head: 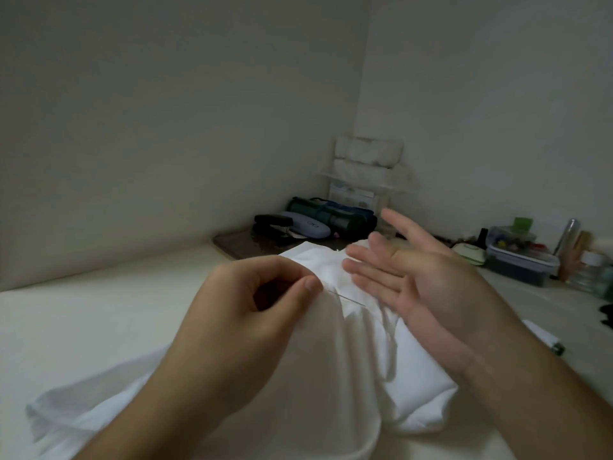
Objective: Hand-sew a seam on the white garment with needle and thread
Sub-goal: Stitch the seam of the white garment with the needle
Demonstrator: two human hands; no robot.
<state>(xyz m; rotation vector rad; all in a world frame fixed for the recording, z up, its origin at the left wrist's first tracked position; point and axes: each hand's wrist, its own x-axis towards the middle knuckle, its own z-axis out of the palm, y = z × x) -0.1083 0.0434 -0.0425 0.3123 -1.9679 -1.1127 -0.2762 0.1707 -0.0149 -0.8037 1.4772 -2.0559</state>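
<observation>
Head view: left hand (252,313) pinches white garment (381,370) beside the needle (348,299); right hand (414,280) hovers open, empty. Loose needle could slip out or prick fingers.

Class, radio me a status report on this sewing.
Left hand pinching garment. Right hand open, holding nothing. Needle lodged in fabric. Nothing blocking.

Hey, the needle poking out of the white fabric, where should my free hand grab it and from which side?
Pinch the bare end of the needle that sticks out to the right of the left hand, which pinches the white garment at the fold. Come in from the right with the open right hand, thumb and forefinger across the shaft, then pull along its line, rightward and slightly toward you.
</observation>
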